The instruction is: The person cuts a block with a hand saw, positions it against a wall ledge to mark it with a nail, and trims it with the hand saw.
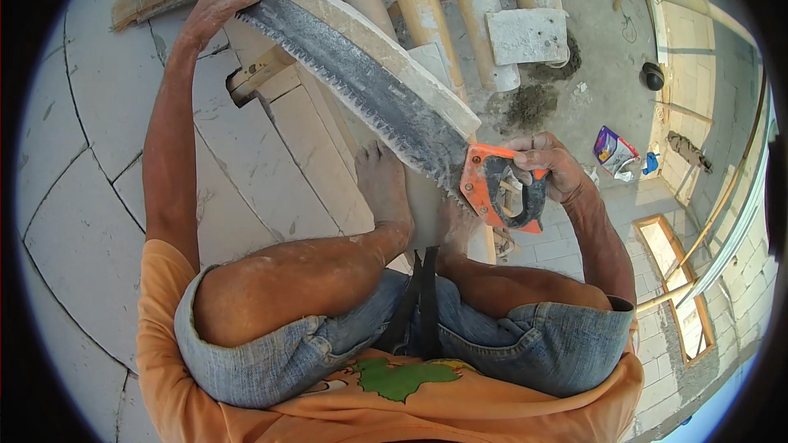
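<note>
A large hand saw lies aslant in front of me, its dusty dark blade running from far left to near right with the coarse teeth toward me. Its blade rests along a pale, dusty strip of block. At the far tip, my left hand is closed around the strip's end, the thumb pressed on the blade. My right hand grips the saw's orange and black handle; some of its fingers are hidden behind the handle.
My bare foot stands below the blade. Pale blocks with a square hole form the surface at left. Beyond the saw lie several thick poles and a small grey slab. Farther right are a purple packet and a wooden frame.
</note>
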Tool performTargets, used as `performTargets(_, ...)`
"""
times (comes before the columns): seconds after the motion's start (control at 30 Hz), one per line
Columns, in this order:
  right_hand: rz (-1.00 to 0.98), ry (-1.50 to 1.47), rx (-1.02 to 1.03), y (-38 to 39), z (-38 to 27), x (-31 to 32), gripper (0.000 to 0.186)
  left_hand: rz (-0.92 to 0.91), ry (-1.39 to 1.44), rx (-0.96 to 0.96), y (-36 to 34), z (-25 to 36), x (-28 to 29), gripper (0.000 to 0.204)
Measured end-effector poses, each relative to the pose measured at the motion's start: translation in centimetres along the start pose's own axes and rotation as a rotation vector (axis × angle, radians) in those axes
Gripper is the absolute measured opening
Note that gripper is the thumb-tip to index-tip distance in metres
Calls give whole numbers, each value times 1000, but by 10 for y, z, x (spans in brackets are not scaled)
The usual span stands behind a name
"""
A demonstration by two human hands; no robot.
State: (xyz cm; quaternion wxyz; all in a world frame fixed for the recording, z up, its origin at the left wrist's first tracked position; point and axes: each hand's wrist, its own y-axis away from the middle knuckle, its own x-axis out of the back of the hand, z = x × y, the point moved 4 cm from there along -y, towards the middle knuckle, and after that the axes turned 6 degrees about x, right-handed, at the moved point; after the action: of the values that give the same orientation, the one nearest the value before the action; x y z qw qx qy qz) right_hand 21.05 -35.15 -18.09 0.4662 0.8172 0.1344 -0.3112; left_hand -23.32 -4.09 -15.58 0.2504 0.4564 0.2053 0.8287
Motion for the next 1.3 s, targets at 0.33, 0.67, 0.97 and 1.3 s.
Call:
performTargets(0.33,-25,32,-13,-16,-6,1,38,76,19,17,4,-19,10,81)
performTargets(0.67,161,506,99,-4,-20,-15,43,38,370,5,13,-27,0,71)
performTargets(0.97,203,507,128,-7,-15,-7,41,37,511,-34,13,-31,-2,72)
performTargets(1.3,219,485,149,-5,-11,-5,40,85,469,-47,9,-35,-4,68)
